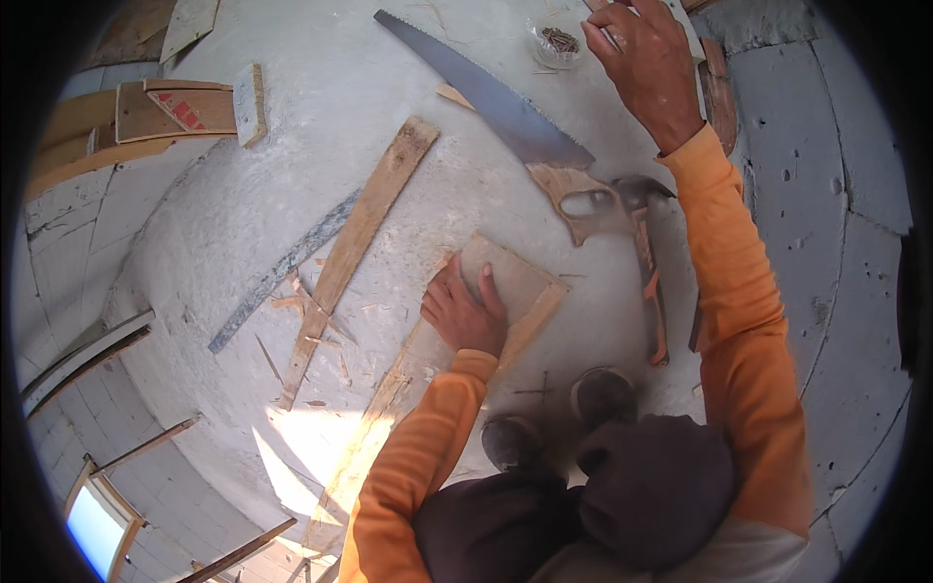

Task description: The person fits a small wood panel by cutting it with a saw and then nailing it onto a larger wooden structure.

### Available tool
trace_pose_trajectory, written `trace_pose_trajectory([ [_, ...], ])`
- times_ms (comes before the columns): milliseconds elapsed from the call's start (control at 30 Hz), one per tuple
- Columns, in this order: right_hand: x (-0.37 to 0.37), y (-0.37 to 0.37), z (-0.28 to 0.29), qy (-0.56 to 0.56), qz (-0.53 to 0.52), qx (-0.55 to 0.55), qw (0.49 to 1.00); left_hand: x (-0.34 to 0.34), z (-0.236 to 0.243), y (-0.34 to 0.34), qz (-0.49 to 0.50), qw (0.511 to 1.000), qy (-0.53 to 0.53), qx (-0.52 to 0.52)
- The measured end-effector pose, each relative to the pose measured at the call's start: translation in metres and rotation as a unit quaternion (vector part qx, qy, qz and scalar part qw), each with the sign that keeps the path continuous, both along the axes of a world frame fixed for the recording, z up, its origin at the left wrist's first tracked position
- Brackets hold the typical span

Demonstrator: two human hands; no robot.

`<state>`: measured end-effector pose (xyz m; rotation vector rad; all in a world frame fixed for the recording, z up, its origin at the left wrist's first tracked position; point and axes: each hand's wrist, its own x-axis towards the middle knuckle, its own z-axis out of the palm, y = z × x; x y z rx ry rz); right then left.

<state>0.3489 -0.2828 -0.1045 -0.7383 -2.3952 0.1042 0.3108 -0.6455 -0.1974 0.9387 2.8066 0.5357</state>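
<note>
My left hand grips a short, wide wooden board by its left edge, thumb lying on top and fingers at the side. Beneath it, a long pale plank runs toward the lower left. My right hand is stretched to the far right with its fingers bent inward. The top edge of the picture cuts it off, so what it holds is hidden. Left of that hand stands a clear tub of nails. A handsaw lies across the floor, its wooden handle touching a hammer.
Two narrow strips, one brown and one grey, lie left of the board among wood splinters. My shoes are close to the hammer. A wooden frame stands at the far left, and a block wall rises on the right.
</note>
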Motion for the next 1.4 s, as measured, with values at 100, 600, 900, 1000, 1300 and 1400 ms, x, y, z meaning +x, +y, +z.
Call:
trace_pose_trajectory([
  [100, 0.035, -0.068, 0.009, 0.101, 0.063, -0.154, 0.981, 0.0, 0.0, -0.001, 0.003, 1.0, 0.006, -0.015],
  [600, 0.103, -0.271, -0.106, 0.006, 0.034, -0.273, 0.961, -0.001, -0.004, -0.001, 0.002, 0.997, 0.012, 0.075],
  [900, 0.109, -0.263, -0.112, 0.046, 0.058, -0.256, 0.964, -0.003, 0.0, -0.002, -0.003, 0.994, -0.017, 0.106],
  [1000, 0.11, -0.265, -0.113, 0.049, 0.062, -0.257, 0.963, -0.003, 0.002, -0.004, 0.002, 0.995, -0.033, 0.099],
  [1300, 0.108, -0.263, -0.113, 0.029, 0.071, -0.27, 0.96, -0.01, -0.003, -0.004, -0.034, 0.995, 0.002, 0.094],
  [1400, 0.107, -0.265, -0.113, 0.023, 0.068, -0.272, 0.96, -0.01, -0.004, -0.004, -0.028, 0.995, -0.002, 0.099],
])
